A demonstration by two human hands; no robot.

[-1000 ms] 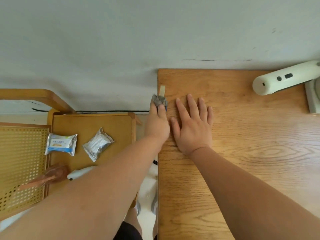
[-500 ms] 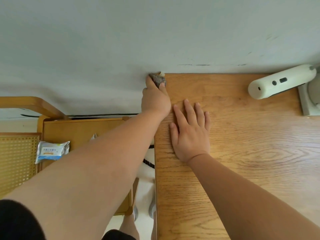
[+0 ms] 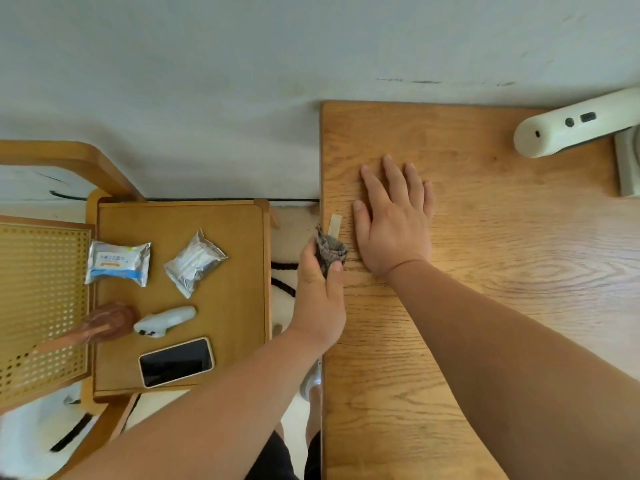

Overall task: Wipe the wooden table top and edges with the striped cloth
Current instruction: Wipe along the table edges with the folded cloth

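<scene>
The wooden table [image 3: 485, 306] fills the right half of the view, its left edge running straight down the middle. My left hand [image 3: 320, 299] is closed around a bunched grey striped cloth [image 3: 330, 250] and presses it against that left edge, about halfway along. A small pale tag [image 3: 335, 226] sticks out above the cloth. My right hand [image 3: 393, 220] lies flat on the table top just right of the cloth, fingers spread, holding nothing.
A cream hand-held device [image 3: 575, 126] lies at the table's far right corner by the wall. Left of the table a low wooden stand [image 3: 235, 341] carries a wipes pack [image 3: 117, 263], a foil pouch [image 3: 194, 261], a phone [image 3: 176, 362] and a small white gadget [image 3: 164, 321].
My left hand has drawn the cloth back along the table's left edge, from the far corner by the wall to about mid-edge. My right hand stays flat in place.
</scene>
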